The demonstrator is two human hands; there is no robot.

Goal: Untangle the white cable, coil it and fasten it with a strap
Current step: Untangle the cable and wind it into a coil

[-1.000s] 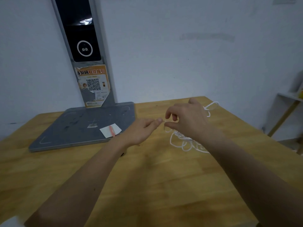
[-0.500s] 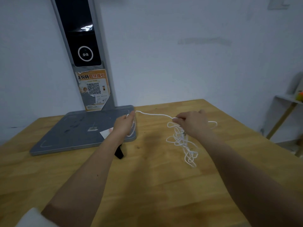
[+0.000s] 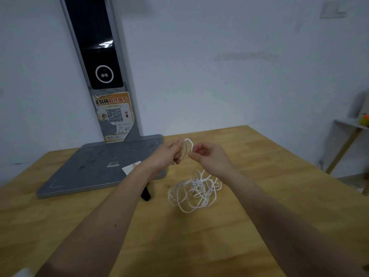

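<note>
Surface: wooden table (image 3: 249,226), pale planks with visible grain, its far edge against a white wall (image 3: 219,76).
Room: a shelf (image 3: 347,126) stands beyond the table's right edge; a switch plate (image 3: 332,9) sits high on the wall.
Stand: grey metal base (image 3: 95,168) at the far left corner of the table, flat and scuffed, with a leaning post (image 3: 99,56) that carries a glossy black panel and an orange label (image 3: 114,116) with a QR code.
Left hand (image 3: 169,154): raised above the table near the base's right edge, fingers curled round a small loop of the cable.
Right hand (image 3: 209,156): just beside the left, thumb and forefinger pinching the same strand; the other fingers are loosely bent.
Cable (image 3: 194,188): thin, white and limp; one strand hangs from the hands to a tangled heap of loops lying on the table near the middle, below the right hand.
Strap (image 3: 145,193): short, black strip on the table just in front of the base, partly hidden by the left forearm.
Card (image 3: 129,168): white slip with a red mark, on the base.
</note>
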